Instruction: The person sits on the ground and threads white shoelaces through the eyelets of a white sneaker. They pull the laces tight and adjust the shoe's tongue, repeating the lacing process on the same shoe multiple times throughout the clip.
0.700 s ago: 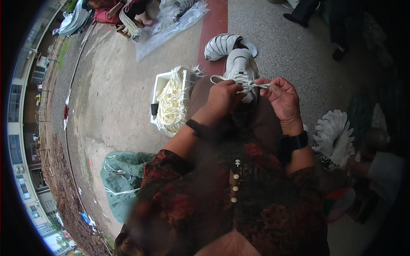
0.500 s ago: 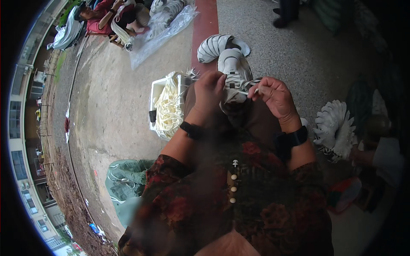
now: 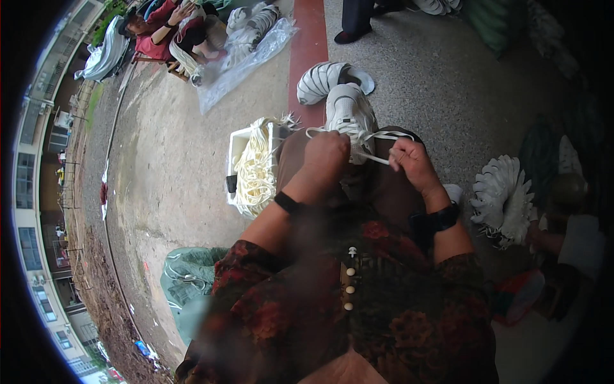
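Head view: left hand (image 3: 325, 157) hides white shoe's (image 3: 348, 115) lacing.

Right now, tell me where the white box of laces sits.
In the head view, the white box of laces stands on the concrete ground at the person's left, beside the left knee, just left of the left hand and the white shoe.

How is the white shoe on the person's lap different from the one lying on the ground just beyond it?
The lap shoe sits upright between the left hand and right hand, a white lace across it. The ground shoe lies tipped over, untouched, showing dark stripes. Both are white.
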Demonstrator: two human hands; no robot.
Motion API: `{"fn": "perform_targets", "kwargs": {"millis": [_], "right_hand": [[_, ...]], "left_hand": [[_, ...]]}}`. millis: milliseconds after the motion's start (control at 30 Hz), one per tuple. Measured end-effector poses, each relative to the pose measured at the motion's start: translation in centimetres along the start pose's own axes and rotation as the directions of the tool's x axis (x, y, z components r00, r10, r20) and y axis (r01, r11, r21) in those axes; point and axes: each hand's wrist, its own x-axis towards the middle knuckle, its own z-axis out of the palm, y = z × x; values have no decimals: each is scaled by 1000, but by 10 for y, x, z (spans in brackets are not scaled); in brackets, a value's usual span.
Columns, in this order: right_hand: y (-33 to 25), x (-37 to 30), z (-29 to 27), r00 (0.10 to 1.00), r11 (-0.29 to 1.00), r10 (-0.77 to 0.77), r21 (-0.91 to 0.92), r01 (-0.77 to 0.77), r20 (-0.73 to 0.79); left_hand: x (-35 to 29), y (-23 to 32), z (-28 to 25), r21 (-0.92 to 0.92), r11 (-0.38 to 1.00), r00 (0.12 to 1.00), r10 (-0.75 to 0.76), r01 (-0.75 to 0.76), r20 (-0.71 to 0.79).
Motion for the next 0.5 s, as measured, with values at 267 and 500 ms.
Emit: {"fn": "perform_targets", "kwargs": {"millis": [267, 500], "right_hand": [[-2, -28, -49, 983, 838, -159, -539, 86, -89], [18, -36, -92, 958, 518, -279, -850, 99, -59]], "left_hand": [[-84, -112, -20, -25, 930, 929, -365, 367, 64], [-103, -113, -6, -159, 872, 885, -464, 462, 29]]}}
